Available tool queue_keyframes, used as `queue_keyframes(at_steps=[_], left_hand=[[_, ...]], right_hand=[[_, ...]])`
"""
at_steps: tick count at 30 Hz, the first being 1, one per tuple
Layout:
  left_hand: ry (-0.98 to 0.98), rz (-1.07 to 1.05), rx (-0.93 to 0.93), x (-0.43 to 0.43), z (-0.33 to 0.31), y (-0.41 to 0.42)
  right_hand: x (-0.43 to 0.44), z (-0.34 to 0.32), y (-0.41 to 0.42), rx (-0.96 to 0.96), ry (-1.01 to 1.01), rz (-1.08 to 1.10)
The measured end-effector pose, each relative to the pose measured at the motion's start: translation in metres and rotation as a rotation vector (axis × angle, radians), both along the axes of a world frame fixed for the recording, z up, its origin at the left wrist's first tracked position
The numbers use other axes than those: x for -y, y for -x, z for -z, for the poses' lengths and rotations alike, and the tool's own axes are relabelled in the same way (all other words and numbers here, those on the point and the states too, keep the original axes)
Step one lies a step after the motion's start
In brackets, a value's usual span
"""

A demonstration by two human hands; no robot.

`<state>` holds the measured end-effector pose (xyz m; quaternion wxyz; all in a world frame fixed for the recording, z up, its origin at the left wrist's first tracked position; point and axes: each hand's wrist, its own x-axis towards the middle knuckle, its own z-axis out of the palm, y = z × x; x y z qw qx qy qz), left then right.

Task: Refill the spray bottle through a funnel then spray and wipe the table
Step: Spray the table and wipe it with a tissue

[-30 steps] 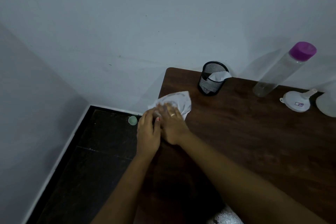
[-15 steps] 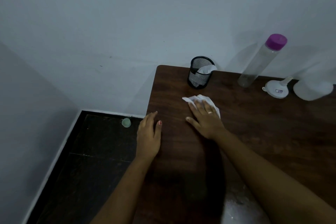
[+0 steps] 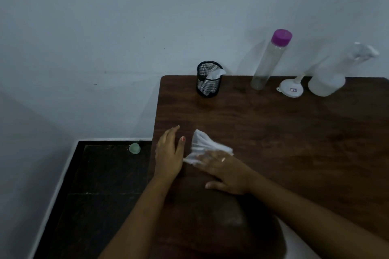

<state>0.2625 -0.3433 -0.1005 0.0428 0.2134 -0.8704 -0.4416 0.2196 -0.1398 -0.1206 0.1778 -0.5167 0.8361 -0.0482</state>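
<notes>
While the white tissue (image 3: 207,147) sits crumpled on the dark wood surface (image 3: 294,143) near its left edge, the right hand (image 3: 226,171) is flat on top of it, fingers spread and pressing down, so not really a closed grip, more a palm hold. Left hand (image 3: 169,153) lies open just beside it, resting at the surface's left edge, grip released and holding nothing. Far side by the wall: spray bottle (image 3: 332,73) on the right, white funnel (image 3: 291,88) lying just left of it, then a tall clear bottle with a purple cap (image 3: 267,61). Further left is a black mesh cup (image 3: 209,79) with tissue poking out. Small green thing (image 3: 134,148) down on the floor, can't tell what.
</notes>
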Motion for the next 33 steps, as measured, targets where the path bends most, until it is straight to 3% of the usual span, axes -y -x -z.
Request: queue_keyframes(at_steps=[4,8,14,18,22,26,30,33], left_hand=[[-0.022,0.031,-0.021,-0.005,0.006,-0.004],[-0.044,0.033,-0.006,-0.010,0.006,-0.005],[-0.066,0.040,-0.048,-0.006,0.000,-0.003],[-0.063,-0.003,-0.012,-0.004,-0.005,0.000],[-0.052,-0.035,-0.037,0.001,0.000,-0.004],[-0.052,-0.050,-0.052,0.007,0.011,-0.014],[-0.054,-0.061,-0.047,0.007,0.012,-0.022],[-0.054,-0.059,-0.043,0.007,0.011,-0.024]], right_hand=[[-0.025,0.003,0.048,-0.059,-0.022,0.332],[0.019,0.001,0.059,-0.011,-0.016,0.577],[0.071,-0.002,-0.012,0.073,0.127,0.231],[0.052,0.000,-0.039,0.058,0.079,0.036],[0.013,-0.011,-0.012,0.089,0.100,0.210],[-0.013,-0.001,0.043,-0.042,0.038,0.481],[0.014,0.006,0.064,-0.039,-0.042,0.768],[0.061,0.002,0.041,0.039,-0.037,0.666]])
